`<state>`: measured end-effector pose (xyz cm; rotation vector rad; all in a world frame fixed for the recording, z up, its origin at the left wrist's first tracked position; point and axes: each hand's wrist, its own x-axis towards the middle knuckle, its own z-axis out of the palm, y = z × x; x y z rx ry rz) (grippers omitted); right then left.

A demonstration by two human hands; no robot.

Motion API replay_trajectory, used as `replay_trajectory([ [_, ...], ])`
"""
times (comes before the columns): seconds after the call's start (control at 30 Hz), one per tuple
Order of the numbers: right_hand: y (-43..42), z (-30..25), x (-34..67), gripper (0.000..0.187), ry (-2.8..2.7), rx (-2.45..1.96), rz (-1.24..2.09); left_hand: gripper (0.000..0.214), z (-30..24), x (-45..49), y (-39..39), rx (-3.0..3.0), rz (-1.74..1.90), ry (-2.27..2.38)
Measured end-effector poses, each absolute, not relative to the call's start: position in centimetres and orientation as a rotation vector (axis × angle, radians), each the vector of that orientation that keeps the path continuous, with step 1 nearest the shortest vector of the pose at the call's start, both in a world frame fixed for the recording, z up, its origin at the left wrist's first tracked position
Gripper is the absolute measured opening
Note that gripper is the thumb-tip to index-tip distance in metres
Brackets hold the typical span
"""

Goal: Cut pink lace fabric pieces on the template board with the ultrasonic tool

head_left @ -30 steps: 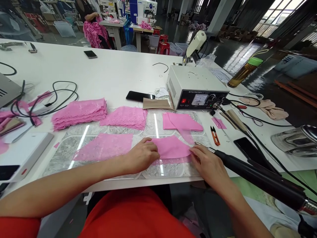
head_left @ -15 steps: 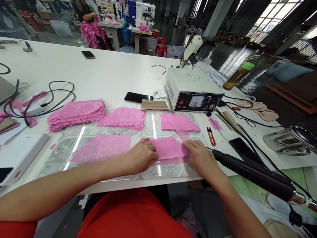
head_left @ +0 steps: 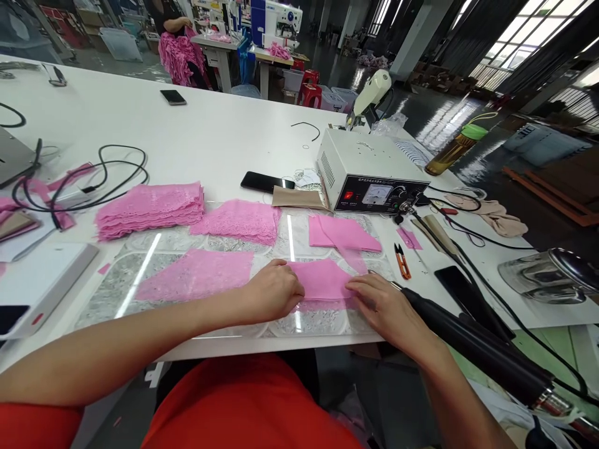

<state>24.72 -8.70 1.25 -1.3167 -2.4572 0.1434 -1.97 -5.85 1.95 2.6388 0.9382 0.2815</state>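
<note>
A smooth pink fabric piece [head_left: 321,279] lies on the clear mat in front of me, with a sheer pink layer showing under its near edge. My left hand [head_left: 276,290] presses on its left end, fingers bent and held together. At the right end, my right hand [head_left: 386,308] grips the edge between thumb and bent fingers. Just beyond that hand lies a black rod-shaped handheld tool [head_left: 477,343] with a thin metal tip, partly hidden by the hand. Left of my left hand, a sheer pink lace piece [head_left: 196,274] is spread flat.
Lace stacks [head_left: 150,209] and folded pink pieces [head_left: 344,234] lie farther back. Behind stands a grey control box [head_left: 374,168] with cables. Orange thread snips [head_left: 401,262], a dark phone [head_left: 461,290] and a glass jug [head_left: 547,277] occupy the right. A person sits by distant sewing machines.
My right hand has shifted slightly, its fingers and thumb now drawn to the fabric's right edge. The black tool appears slightly lower. The left hand stays on the fabric.
</note>
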Motion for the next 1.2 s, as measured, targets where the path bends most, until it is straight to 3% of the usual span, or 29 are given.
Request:
replay_trajectory([
  [0.67, -7.9, 0.2, 22.9, 0.017, -2.423, -1.167, 0.050, 0.021, 2.0, -1.5, -6.4, 2.713, 0.257, 1.024],
  [0.83, -7.8, 0.3, 22.7, 0.018, -2.427, -1.145, -0.002, 0.038, 2.4, 1.5, -5.8, 2.726, 0.209, 1.095],
  [1.0, -7.5, 0.1, 22.8, 0.017, -2.448, -1.149, -0.137, 0.012, 2.0, 4.2, -4.9, 2.675, 0.209, 1.113],
  [1.2, -6.3, -0.4, 23.7, 0.018, -2.419, -1.326, -0.314, 0.022, 2.8, 2.1, -4.1, 2.429, 0.325, 1.217],
])
